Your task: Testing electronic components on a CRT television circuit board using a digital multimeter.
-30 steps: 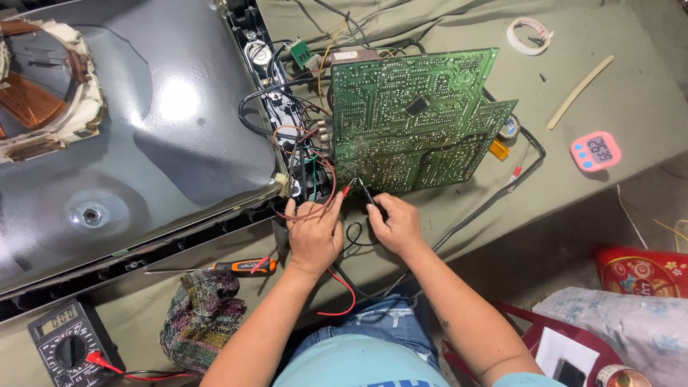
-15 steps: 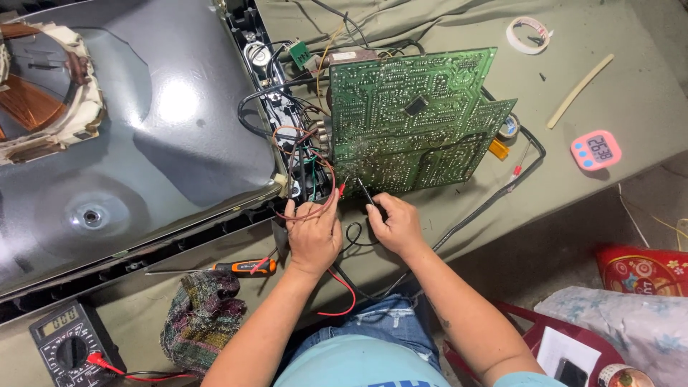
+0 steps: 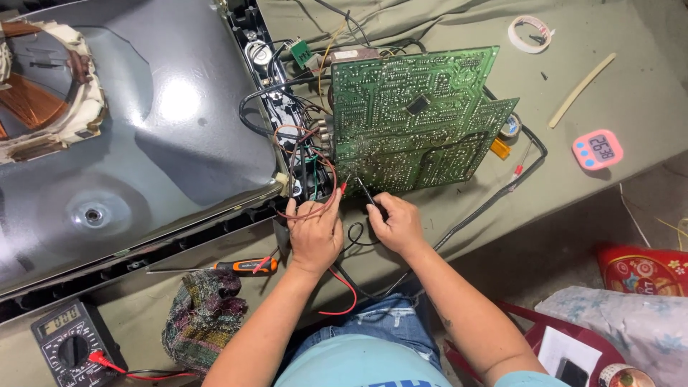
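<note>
Fingers (image 3: pixel 326 215) of the left hand (image 3: pixel 315 236) are curled shut around a red probe (image 3: pixel 342 188), its tip at the lower edge of a green circuit board (image 3: pixel 416 115); just to their right, the fingers of the right hand (image 3: pixel 394 223) pinch a black probe (image 3: pixel 367 193) against the same edge. The 2 hands work close together, not touching. The board lies solder side up just beyond the fingertips, on a desk (image 3: pixel 588 100) covered in olive-green cloth. Left of the fingers, a tangle of wires (image 3: pixel 301 154) joins the board to a large grey picture tube (image 3: pixel 136 136) lying face down. Below and left of the left hand rest an orange-handled screwdriver (image 3: pixel 240 266), a bundled dark rag (image 3: pixel 201 315) and a multimeter (image 3: pixel 68 344) whose red lead (image 3: pixel 344 294) runs under the wrist. Well off to the right sit a pink digital timer (image 3: pixel 597 150), a pale stick (image 3: pixel 582 89) and a roll of white tape (image 3: pixel 530 34). Beyond the desk's right edge, bare concrete floor (image 3: pixel 573 244) shows.
</note>
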